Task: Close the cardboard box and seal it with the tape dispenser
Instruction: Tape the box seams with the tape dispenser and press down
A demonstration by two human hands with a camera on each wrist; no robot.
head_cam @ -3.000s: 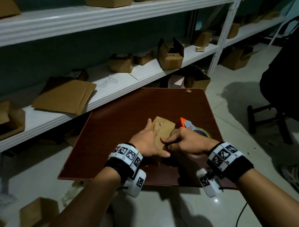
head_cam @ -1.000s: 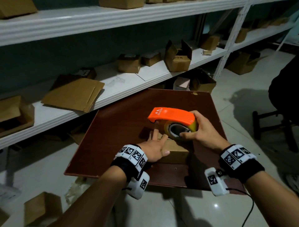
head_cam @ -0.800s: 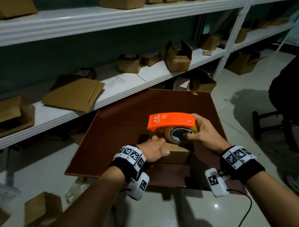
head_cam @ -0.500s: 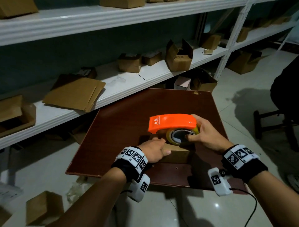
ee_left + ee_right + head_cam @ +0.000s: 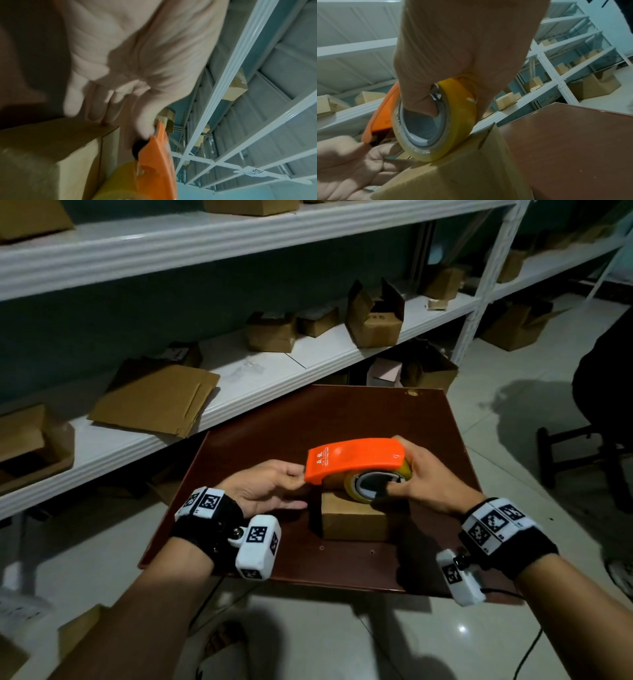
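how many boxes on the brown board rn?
1. The cardboard box sits near the board's front edge, under the tape dispenser in the right hand. Every other box is on the shelves or the floor; the hands may hide something small.

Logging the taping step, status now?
Right hand grips tape dispenser, roll on cardboard box. Left hand at dispenser's front tip, off the box top. Flaps closed. Nothing in the way.
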